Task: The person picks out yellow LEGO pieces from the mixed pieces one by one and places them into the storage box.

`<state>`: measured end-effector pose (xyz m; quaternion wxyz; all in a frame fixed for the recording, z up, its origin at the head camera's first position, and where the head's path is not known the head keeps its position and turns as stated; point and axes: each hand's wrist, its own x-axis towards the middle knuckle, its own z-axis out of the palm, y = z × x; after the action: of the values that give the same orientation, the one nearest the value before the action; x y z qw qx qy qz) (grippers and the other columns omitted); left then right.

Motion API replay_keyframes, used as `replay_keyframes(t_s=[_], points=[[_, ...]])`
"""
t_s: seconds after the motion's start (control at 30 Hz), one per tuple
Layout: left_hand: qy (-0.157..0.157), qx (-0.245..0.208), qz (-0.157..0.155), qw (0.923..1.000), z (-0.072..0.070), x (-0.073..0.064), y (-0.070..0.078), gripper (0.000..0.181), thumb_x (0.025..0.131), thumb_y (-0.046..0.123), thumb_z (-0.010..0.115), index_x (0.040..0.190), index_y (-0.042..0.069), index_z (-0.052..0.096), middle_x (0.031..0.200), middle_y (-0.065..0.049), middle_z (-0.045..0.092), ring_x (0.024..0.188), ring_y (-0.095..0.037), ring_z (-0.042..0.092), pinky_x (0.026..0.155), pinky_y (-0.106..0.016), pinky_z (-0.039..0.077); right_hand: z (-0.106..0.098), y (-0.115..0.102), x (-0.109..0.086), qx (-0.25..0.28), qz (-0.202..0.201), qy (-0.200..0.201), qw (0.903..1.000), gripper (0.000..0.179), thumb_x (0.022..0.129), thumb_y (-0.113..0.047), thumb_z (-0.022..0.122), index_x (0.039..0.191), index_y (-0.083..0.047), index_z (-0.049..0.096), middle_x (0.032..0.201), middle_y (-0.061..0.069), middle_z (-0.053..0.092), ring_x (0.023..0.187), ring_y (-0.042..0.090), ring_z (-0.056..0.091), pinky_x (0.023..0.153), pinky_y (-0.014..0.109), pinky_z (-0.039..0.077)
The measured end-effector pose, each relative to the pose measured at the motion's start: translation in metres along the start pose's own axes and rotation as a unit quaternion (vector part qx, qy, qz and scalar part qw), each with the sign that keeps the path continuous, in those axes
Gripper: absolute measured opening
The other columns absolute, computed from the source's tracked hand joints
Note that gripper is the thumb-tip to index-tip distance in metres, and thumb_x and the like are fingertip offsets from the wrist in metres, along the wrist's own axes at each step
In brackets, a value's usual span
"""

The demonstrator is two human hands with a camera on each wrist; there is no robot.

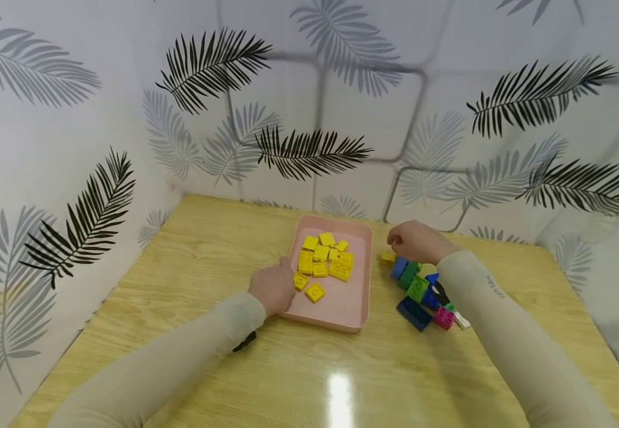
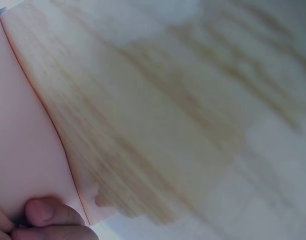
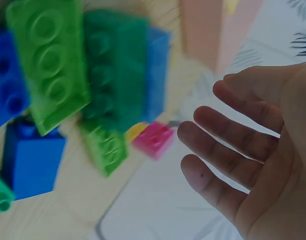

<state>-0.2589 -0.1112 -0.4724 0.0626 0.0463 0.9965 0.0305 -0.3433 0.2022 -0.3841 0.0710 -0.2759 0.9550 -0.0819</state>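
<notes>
A pink tray [image 1: 364, 285] holds several yellow toy bricks [image 1: 320, 254]. My left hand [image 1: 273, 288] grips the tray's left side near its front corner; the left wrist view shows curled fingers [image 2: 45, 212] against the pink wall. To the right of the tray, my right hand [image 1: 419, 241] hovers over the back of a loose pile of bricks, holding nothing. Its fingers [image 3: 228, 142] are spread and slightly bent in the right wrist view. Beneath and beside it lie a green brick [image 3: 115, 70], a light green brick [image 3: 48, 62] and a blue brick [image 3: 32, 160].
Nearer the front of the pile are a dark blue brick [image 1: 414, 313] and a pink brick [image 1: 444, 318]. One yellow brick [image 1: 388, 258] lies between tray and pile. Leaf-patterned white sheeting [image 1: 341, 107] stands behind the wooden table [image 1: 208, 238].
</notes>
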Motion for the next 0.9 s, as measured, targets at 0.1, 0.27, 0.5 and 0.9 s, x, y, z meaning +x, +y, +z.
replay_keyframes(t_s=[0.1, 0.27, 0.5, 0.9], points=[[-0.003, -0.009, -0.004, 0.9999, 0.001, 0.000, 0.000, 0.047, 0.102, 0.027, 0.054, 0.137, -0.004, 0.044, 0.068, -0.005, 0.057, 0.056, -0.016, 0.057, 0.053, -0.033, 0.051, 0.004, 0.012, 0.003, -0.005, 0.016, -0.017, 0.9997, 0.026, 0.098, -0.016, 0.061, 0.118, -0.001, 0.070, 0.115, 0.016, 0.071, 0.104, 0.033, 0.068, 0.093, 0.051, 0.052], [-0.001, -0.014, -0.007, 0.9999, -0.001, -0.001, 0.000, 0.044, 0.101, 0.028, 0.056, 0.132, -0.003, 0.047, 0.068, -0.005, 0.057, 0.055, -0.016, 0.057, 0.051, -0.032, 0.050, 0.011, 0.025, 0.010, -0.022, 0.036, -0.018, 0.9989, 0.024, 0.098, -0.019, 0.064, 0.113, -0.003, 0.072, 0.105, 0.012, 0.072, 0.089, 0.025, 0.066, 0.088, 0.049, 0.053], [0.003, -0.006, -0.003, 1.0000, -0.002, -0.003, -0.001, 0.045, 0.101, 0.027, 0.055, 0.133, -0.003, 0.047, 0.067, -0.005, 0.057, 0.054, -0.016, 0.056, 0.050, -0.031, 0.049, 0.015, 0.026, 0.018, -0.046, 0.080, -0.038, 0.9950, 0.020, 0.098, -0.027, 0.063, 0.099, -0.008, 0.071, 0.087, 0.007, 0.066, 0.074, 0.021, 0.057, 0.072, 0.041, 0.048], [-0.004, -0.008, -0.001, 1.0000, -0.004, -0.004, -0.002, 0.047, 0.102, 0.027, 0.054, 0.136, -0.004, 0.046, 0.067, -0.004, 0.057, 0.054, -0.015, 0.056, 0.050, -0.031, 0.049, 0.024, 0.025, 0.032, -0.060, 0.105, -0.052, 0.9913, 0.044, 0.097, -0.032, 0.064, 0.062, -0.018, 0.042, 0.054, -0.004, 0.025, 0.049, 0.013, 0.021, 0.051, 0.031, 0.028]])
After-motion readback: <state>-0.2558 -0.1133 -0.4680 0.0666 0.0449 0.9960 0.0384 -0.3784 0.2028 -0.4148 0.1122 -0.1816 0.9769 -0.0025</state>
